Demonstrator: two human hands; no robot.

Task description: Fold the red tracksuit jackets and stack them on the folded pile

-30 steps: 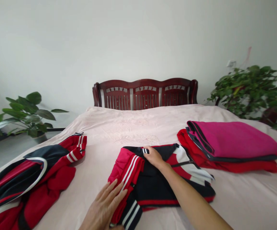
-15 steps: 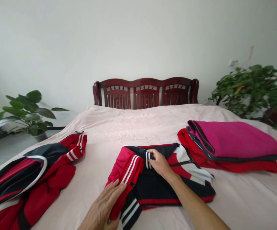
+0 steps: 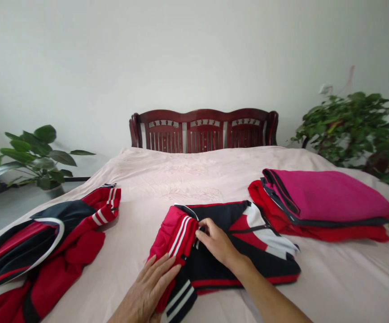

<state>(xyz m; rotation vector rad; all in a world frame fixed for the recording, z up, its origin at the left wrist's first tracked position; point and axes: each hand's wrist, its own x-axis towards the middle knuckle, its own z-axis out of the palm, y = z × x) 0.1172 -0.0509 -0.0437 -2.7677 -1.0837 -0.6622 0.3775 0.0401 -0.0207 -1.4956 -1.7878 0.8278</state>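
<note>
A folded navy, red and white jacket lies in front of me on the bed. Folded red cloth with two white stripes rests on its left end, and a navy striped cuff sticks out below. My left hand lies flat on the red cloth, fingers stretched out, its thumb side partly hidden. With fingertips pinched, my right hand grips a dark striped edge of the jacket beside the red cloth. Most of that edge is hidden by the fingers.
A loose red and navy garment lies crumpled at the left. On the right sits a stack of folded clothes, magenta on top and red below. Behind the pink bedsheet stands a wooden headboard, with potted plants at both sides.
My right hand has drawn the striped edge left and slightly down, against the red cloth. My left hand has shifted slightly and still presses on the red cloth.
</note>
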